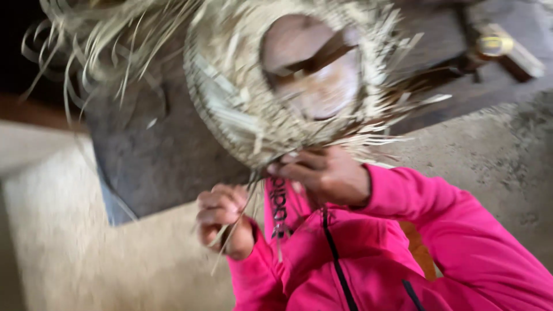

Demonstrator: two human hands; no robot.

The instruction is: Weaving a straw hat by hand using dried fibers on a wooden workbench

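Note:
A round straw weave (230, 109) with loose ends sticking out all round hangs in front of me, blurred by motion. Through its middle opening shows a smooth pinkish-brown round form (311, 69). My right hand (325, 175), in a bright pink sleeve, pinches the lower edge of the weave where the strands bunch. My left hand (222, 219) is lower and to the left, closed around a few thin straw strands (239, 222) that trail down from the weave.
A dark grey slab (155, 161) lies behind the weave on a rough concrete floor (489, 155). More loose straw strips (86, 40) spread at the upper left. A wooden tool with a yellow band (495, 45) lies at the upper right.

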